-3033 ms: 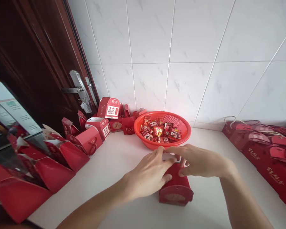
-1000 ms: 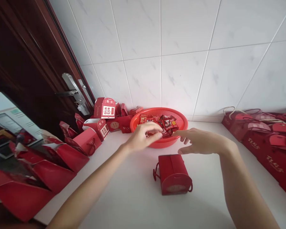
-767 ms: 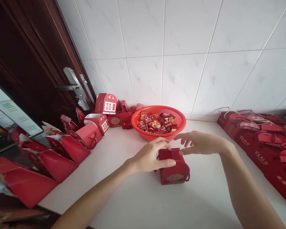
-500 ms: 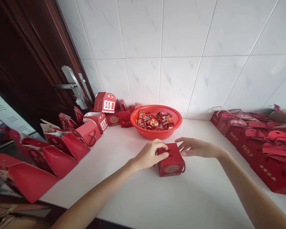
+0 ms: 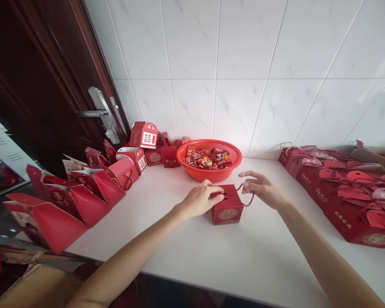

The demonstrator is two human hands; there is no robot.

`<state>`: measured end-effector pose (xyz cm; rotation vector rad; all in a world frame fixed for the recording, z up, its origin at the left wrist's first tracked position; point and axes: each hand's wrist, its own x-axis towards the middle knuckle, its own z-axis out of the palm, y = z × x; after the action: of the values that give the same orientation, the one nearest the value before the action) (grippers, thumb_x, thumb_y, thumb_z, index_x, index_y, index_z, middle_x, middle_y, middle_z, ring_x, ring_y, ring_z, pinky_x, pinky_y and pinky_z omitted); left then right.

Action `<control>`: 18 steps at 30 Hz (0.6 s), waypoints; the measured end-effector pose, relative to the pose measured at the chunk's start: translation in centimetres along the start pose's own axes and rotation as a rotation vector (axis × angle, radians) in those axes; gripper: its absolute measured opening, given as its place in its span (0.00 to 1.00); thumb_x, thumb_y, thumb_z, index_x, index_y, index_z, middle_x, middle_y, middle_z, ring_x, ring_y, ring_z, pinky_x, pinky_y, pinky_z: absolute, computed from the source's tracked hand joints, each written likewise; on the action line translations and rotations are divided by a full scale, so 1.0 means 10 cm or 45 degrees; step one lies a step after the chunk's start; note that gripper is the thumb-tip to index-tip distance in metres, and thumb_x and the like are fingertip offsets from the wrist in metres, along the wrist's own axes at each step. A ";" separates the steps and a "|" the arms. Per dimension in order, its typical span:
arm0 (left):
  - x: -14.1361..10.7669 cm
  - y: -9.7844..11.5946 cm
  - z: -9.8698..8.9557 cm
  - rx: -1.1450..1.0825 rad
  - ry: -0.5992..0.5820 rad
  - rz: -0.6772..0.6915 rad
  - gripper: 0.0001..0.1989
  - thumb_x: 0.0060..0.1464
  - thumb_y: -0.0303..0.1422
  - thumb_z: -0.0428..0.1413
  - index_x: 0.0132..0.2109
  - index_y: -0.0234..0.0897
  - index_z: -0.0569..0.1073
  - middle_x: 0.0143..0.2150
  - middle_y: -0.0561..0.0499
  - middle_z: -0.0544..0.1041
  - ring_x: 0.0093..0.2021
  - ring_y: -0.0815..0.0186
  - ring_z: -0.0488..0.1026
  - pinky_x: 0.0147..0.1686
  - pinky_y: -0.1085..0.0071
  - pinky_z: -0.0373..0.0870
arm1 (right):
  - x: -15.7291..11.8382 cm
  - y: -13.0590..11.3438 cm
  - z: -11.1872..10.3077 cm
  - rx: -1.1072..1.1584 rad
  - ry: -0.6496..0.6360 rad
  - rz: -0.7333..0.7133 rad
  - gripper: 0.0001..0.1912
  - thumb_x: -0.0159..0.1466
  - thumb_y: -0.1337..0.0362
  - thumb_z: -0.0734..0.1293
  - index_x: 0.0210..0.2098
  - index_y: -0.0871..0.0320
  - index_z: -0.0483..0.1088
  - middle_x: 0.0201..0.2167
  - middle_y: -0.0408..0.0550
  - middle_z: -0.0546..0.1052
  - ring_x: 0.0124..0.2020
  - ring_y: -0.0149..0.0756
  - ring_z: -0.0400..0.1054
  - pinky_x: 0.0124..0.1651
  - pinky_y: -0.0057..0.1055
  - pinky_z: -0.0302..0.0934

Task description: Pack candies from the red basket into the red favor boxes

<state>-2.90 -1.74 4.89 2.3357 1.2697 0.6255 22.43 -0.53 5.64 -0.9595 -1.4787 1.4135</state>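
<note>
Red box (image 5: 226, 214), arched left hand (image 5: 196, 199) atop, cord (image 5: 253, 200) in right hand (image 5: 263, 189)

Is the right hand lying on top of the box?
No: the left hand is on the box, while the right hand holds its cord at the side.

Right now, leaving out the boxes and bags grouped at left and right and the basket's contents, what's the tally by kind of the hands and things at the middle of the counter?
Basket: 1, orange-red
Box: 1, red
Hands: 2, the left hand touching the box and the right hand beside it
Total: 4
</note>
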 end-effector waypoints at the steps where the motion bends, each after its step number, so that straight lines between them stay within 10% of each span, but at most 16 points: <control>1: 0.00 0.00 0.01 -0.029 0.011 -0.009 0.18 0.61 0.44 0.55 0.52 0.43 0.80 0.44 0.47 0.74 0.38 0.62 0.75 0.47 0.63 0.72 | 0.00 -0.09 0.04 0.040 0.034 -0.059 0.25 0.50 0.52 0.79 0.43 0.54 0.72 0.24 0.39 0.73 0.27 0.34 0.70 0.40 0.37 0.66; 8: 0.10 0.02 -0.17 -0.874 0.088 -0.273 0.20 0.47 0.32 0.64 0.50 0.39 0.78 0.44 0.48 0.78 0.30 0.69 0.72 0.30 0.70 0.68 | 0.09 -0.57 0.31 -0.282 -0.099 -0.126 0.20 0.52 0.51 0.77 0.36 0.58 0.74 0.25 0.43 0.76 0.30 0.35 0.71 0.42 0.39 0.66; 13: 0.17 0.29 -0.65 -1.444 0.079 -0.141 0.11 0.49 0.31 0.64 0.41 0.34 0.77 0.41 0.48 0.78 0.41 0.66 0.77 0.46 0.66 0.72 | 0.14 -0.74 0.35 -0.461 -0.065 -0.125 0.17 0.55 0.52 0.75 0.36 0.58 0.74 0.26 0.45 0.77 0.31 0.36 0.72 0.41 0.38 0.67; 18: 0.25 0.67 -0.82 -1.382 -0.022 -0.089 0.13 0.57 0.32 0.60 0.48 0.34 0.74 0.47 0.45 0.78 0.48 0.59 0.77 0.50 0.57 0.74 | 0.13 -0.90 0.52 -0.442 -0.072 -0.182 0.15 0.58 0.57 0.72 0.42 0.58 0.73 0.29 0.45 0.78 0.33 0.37 0.73 0.40 0.36 0.67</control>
<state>-1.80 -1.83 15.73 1.3760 0.6898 0.9511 17.35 -1.64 14.72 -1.0042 -1.8368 1.1100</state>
